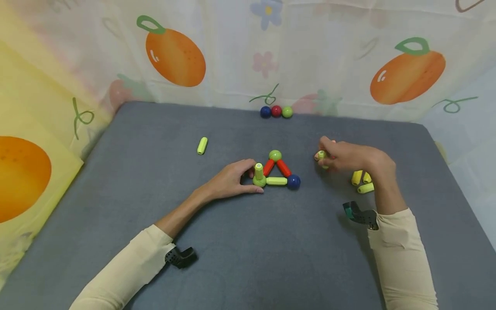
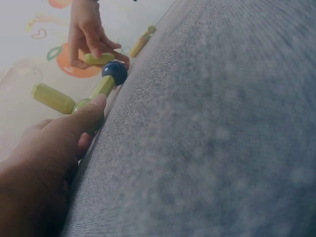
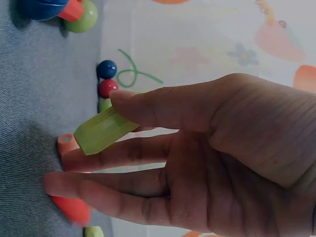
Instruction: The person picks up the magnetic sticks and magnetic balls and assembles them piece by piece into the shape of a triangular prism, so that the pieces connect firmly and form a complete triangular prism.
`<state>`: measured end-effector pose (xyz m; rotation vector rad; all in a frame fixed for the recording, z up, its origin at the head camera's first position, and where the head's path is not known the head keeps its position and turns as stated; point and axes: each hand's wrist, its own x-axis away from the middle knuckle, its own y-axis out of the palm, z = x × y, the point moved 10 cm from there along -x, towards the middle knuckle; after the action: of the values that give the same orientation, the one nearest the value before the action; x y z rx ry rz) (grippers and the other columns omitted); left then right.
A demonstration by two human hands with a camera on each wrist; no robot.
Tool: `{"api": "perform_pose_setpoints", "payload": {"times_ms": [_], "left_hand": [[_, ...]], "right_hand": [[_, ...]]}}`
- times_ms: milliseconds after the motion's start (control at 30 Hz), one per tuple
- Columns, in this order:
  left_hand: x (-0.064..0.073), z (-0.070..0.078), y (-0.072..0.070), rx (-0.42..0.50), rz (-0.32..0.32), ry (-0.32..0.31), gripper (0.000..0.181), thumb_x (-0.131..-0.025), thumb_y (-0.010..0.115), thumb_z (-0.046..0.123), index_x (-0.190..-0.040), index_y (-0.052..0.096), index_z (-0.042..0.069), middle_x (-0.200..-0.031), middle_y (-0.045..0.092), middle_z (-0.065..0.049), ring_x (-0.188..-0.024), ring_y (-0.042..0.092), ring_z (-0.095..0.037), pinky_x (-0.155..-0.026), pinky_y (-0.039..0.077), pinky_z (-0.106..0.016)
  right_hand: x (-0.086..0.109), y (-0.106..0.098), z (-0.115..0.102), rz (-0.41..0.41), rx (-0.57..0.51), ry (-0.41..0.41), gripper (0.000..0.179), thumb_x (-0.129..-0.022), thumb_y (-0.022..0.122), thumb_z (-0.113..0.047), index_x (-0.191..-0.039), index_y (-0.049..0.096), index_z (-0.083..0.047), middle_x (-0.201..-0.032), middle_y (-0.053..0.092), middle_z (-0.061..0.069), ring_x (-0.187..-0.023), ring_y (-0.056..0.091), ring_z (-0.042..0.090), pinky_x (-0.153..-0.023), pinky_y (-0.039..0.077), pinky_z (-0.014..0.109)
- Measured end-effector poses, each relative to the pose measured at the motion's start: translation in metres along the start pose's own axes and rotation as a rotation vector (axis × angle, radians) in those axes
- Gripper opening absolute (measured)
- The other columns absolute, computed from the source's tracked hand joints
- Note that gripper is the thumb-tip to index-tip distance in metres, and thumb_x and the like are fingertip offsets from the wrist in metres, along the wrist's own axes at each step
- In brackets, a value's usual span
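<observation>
On the table stands a triangle of balls and rods: a far green ball (image 1: pixel 275 155), a blue ball (image 1: pixel 293 181), two red rods (image 1: pixel 284 168) and a yellow-green rod (image 1: pixel 277 181). My left hand (image 1: pixel 228 181) grips the triangle's left green ball (image 1: pixel 259 182) between thumb and fingers. From that ball another yellow-green rod (image 1: pixel 258 171) sticks upward. To the right, my right hand (image 1: pixel 348 156) pinches a loose yellow-green rod (image 3: pixel 103 131) between thumb and index finger, just above the table. Its other fingers extend near red rods (image 3: pixel 74 210), which they partly hide.
A blue ball (image 1: pixel 265 112), a red ball (image 1: pixel 276 111) and a green ball (image 1: pixel 287 112) line up at the table's back edge. One yellow-green rod (image 1: pixel 202 145) lies at the left. Several yellowish rods (image 1: pixel 365 188) lie beside my right wrist. A printed curtain (image 1: pixel 232 51) hangs behind.
</observation>
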<state>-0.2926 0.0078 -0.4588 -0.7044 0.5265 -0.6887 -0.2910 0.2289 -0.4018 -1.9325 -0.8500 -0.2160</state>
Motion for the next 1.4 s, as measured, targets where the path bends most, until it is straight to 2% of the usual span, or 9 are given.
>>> {"api": "perform_pose_setpoints", "payload": {"times_ms": [167, 267, 333, 467, 733, 1267, 1333, 1400], "left_hand": [[0.001, 0.000, -0.002, 0.004, 0.005, 0.000, 0.042, -0.086, 0.087, 0.036, -0.106, 0.057, 0.014, -0.095, 0.058, 0.000, -0.085, 0.052, -0.012, -0.079, 0.044, -0.029], [0.001, -0.001, -0.001, -0.002, 0.002, -0.003, 0.042, -0.086, 0.087, 0.036, -0.105, 0.057, 0.014, -0.095, 0.058, 0.000, -0.085, 0.052, -0.012, -0.079, 0.044, -0.029], [0.001, 0.000, -0.001, -0.004, -0.002, -0.002, 0.042, -0.086, 0.087, 0.036, -0.106, 0.057, 0.014, -0.095, 0.058, 0.000, -0.085, 0.052, -0.012, -0.079, 0.044, -0.029], [0.001, 0.001, 0.000, -0.007, 0.003, 0.010, 0.042, -0.087, 0.087, 0.037, -0.106, 0.058, 0.014, -0.096, 0.059, -0.001, -0.085, 0.053, -0.012, -0.079, 0.045, -0.029], [0.001, 0.002, 0.000, -0.018, 0.011, 0.021, 0.042, -0.087, 0.087, 0.037, -0.107, 0.058, 0.014, -0.096, 0.060, -0.001, -0.085, 0.054, -0.011, -0.080, 0.046, -0.030], [0.002, 0.008, -0.002, -0.017, 0.023, 0.093, 0.036, -0.090, 0.084, 0.031, -0.108, 0.059, 0.012, -0.097, 0.059, -0.002, -0.087, 0.053, -0.012, -0.080, 0.045, -0.030], [0.002, 0.008, -0.002, -0.017, 0.025, 0.092, 0.036, -0.090, 0.084, 0.030, -0.108, 0.059, 0.012, -0.097, 0.059, -0.002, -0.087, 0.054, -0.012, -0.080, 0.046, -0.030], [0.001, 0.008, -0.001, -0.015, 0.024, 0.091, 0.035, -0.090, 0.084, 0.030, -0.107, 0.059, 0.012, -0.097, 0.058, -0.002, -0.087, 0.053, -0.012, -0.080, 0.045, -0.030]], "right_hand": [[0.000, -0.009, -0.022, 0.075, 0.075, -0.100, 0.018, -0.106, 0.063, -0.018, -0.109, 0.047, -0.010, -0.102, 0.065, 0.007, -0.097, 0.068, 0.020, -0.080, 0.049, 0.035], [0.000, -0.007, -0.041, 0.086, 0.088, -0.206, 0.017, -0.102, 0.070, -0.019, -0.108, 0.055, -0.013, -0.099, 0.065, 0.001, -0.096, 0.066, 0.017, -0.079, 0.052, 0.033], [-0.001, -0.005, -0.052, 0.086, 0.087, -0.266, 0.016, -0.100, 0.072, -0.019, -0.108, 0.058, -0.015, -0.095, 0.065, 0.000, -0.089, 0.064, 0.017, -0.076, 0.053, 0.031], [-0.006, 0.002, -0.063, 0.080, 0.087, -0.330, 0.014, -0.099, 0.072, -0.016, -0.108, 0.062, -0.017, -0.093, 0.068, -0.003, -0.084, 0.065, 0.014, -0.077, 0.053, 0.032], [-0.016, 0.020, -0.064, -0.018, 0.077, -0.304, 0.014, -0.098, 0.072, -0.011, -0.104, 0.059, -0.013, -0.096, 0.068, -0.001, -0.088, 0.068, 0.012, -0.082, 0.055, 0.032], [-0.019, 0.023, -0.066, -0.031, 0.072, -0.302, 0.014, -0.100, 0.072, -0.015, -0.101, 0.058, -0.013, -0.092, 0.066, -0.001, -0.086, 0.065, 0.011, -0.081, 0.054, 0.032], [-0.019, 0.023, -0.065, -0.045, 0.063, -0.304, 0.014, -0.099, 0.072, -0.013, -0.104, 0.059, -0.013, -0.096, 0.068, -0.001, -0.089, 0.067, 0.011, -0.084, 0.055, 0.033], [-0.016, 0.022, -0.062, -0.071, 0.047, -0.294, 0.018, -0.098, 0.072, -0.010, -0.112, 0.060, -0.012, -0.103, 0.071, -0.001, -0.093, 0.070, 0.011, -0.087, 0.057, 0.035]]}}
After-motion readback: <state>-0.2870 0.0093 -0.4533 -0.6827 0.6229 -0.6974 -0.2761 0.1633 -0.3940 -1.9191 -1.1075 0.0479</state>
